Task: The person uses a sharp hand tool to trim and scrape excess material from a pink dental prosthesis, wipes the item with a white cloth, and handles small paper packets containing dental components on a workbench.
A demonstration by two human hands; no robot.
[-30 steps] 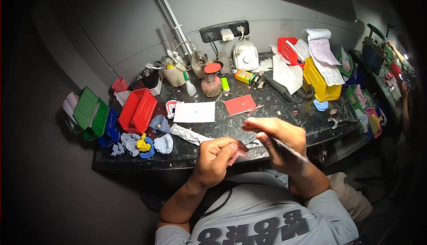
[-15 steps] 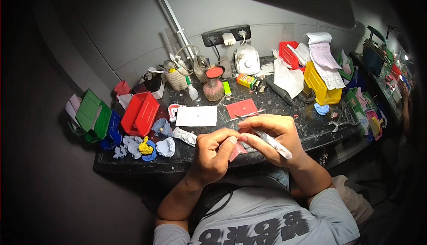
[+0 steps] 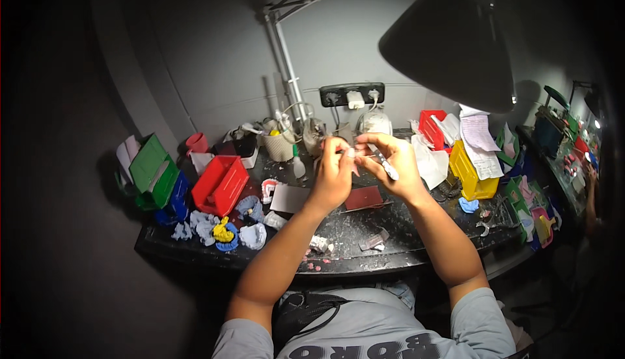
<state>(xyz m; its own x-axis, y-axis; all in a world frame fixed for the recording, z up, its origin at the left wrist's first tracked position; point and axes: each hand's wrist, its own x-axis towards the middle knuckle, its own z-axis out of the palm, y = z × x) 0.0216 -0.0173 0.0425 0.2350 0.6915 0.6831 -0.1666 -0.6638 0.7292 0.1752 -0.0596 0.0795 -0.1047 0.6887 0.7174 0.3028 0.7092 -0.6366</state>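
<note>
My left hand (image 3: 334, 180) and my right hand (image 3: 402, 167) are raised over the middle of the bench, fingertips close together. Thumb and fingers of my left hand pinch a small piece of pink sheet (image 3: 355, 171), which looks like wax; the fingers partly hide it. A slim hand tool with a pale, stained handle (image 3: 392, 172) lies across my closed right hand, its handle end sticking out by the palm. My right fingertips reach the small piece too. Beneath the hands, a red sheet (image 3: 363, 197) and a white pad (image 3: 290, 198) lie on the black bench.
A desk lamp (image 3: 449, 53) overhangs the back right. At left stand a red bin (image 3: 220, 184) and a green bin (image 3: 156, 180), with dental impressions (image 3: 252, 235) in front. A yellow bin (image 3: 474, 175) with papers is at right. Scraps dot the bench's front edge (image 3: 390, 262).
Both hands have risen and moved away from my body, toward the lamp, keeping the tool and the pink piece. The view has tilted up, showing more of the lamp.
</note>
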